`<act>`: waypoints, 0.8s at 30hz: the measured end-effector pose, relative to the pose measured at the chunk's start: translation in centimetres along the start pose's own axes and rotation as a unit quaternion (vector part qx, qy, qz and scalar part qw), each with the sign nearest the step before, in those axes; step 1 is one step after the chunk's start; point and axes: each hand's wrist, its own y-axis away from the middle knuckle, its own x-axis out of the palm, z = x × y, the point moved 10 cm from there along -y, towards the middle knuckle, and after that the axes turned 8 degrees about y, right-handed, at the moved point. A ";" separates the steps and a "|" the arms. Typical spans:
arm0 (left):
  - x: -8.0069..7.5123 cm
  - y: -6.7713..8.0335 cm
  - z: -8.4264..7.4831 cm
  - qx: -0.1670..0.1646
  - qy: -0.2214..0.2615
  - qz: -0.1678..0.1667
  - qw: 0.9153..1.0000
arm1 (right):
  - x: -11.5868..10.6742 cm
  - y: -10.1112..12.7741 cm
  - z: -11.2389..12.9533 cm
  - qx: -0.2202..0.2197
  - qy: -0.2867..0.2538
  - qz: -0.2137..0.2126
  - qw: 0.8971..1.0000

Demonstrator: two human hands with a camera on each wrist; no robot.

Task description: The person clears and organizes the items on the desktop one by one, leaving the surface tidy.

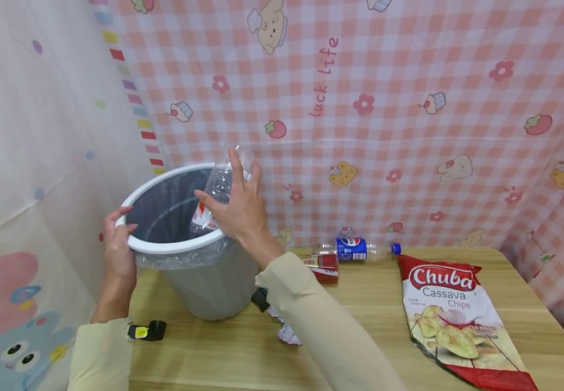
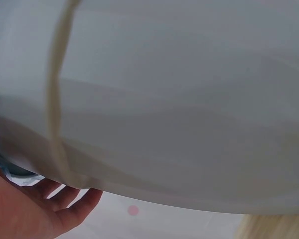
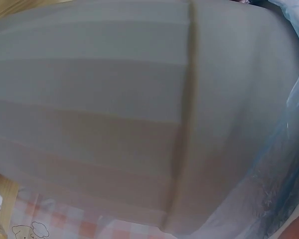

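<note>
A grey trash bin with a white rim and a clear bag liner stands at the left of the table. My left hand grips the left side of its rim; in the left wrist view this hand shows at the lower left, against the bin's wall. Over the right side of the mouth, my right hand holds a clear plastic bottle between thumb and fingers. The bottle leans into the bin, its labelled part below the rim. The bin wall fills most of the right wrist view.
A bottle with a blue label lies along the back of the wooden table. Near it are a red box and, partly behind my right sleeve, crumpled paper. A chip bag lies at the right.
</note>
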 end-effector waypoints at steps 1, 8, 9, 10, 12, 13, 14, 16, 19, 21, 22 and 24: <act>0.0 0.0 0.0 0.000 0.000 0.001 1.000 | 0.0 0.0 0.0 -0.001 0.003 0.000 1.000; 0.0 0.1 0.0 0.002 -0.004 0.001 1.000 | 0.1 0.0 0.0 0.008 0.023 0.010 1.000; 0.0 0.0 0.0 0.003 -0.003 0.001 1.000 | 0.1 0.0 0.0 0.009 0.027 0.012 1.000; 0.0 0.0 0.0 0.003 -0.001 0.001 1.000 | 0.2 0.0 0.0 0.009 0.030 0.015 0.999; -0.1 0.0 0.0 0.006 0.001 0.001 1.000 | 0.3 0.0 0.0 0.010 0.032 0.022 0.999; -0.1 0.0 0.0 0.007 0.001 0.001 1.000 | 0.4 0.0 -0.1 0.010 0.030 0.027 0.999; -0.1 0.0 0.0 0.007 0.002 0.000 1.000 | 0.5 0.0 -0.1 0.009 0.028 0.031 0.999; -0.1 0.0 0.0 0.008 -0.001 0.000 1.000 | 0.6 0.0 -0.1 0.007 0.020 0.040 0.999; -0.1 0.0 0.0 0.006 -0.007 0.001 1.000 | 0.7 0.0 -0.2 0.003 0.017 0.048 0.999; -0.1 0.0 0.0 0.005 -0.010 0.001 1.000 | 0.8 0.0 -0.2 0.002 0.018 0.051 0.999; -0.1 0.0 0.0 0.004 -0.010 0.001 1.000 | 0.8 0.0 -0.2 0.002 0.019 0.052 0.998; -0.1 0.0 0.0 0.002 -0.008 0.001 1.000 | 0.8 0.0 -0.2 0.003 0.021 0.055 0.998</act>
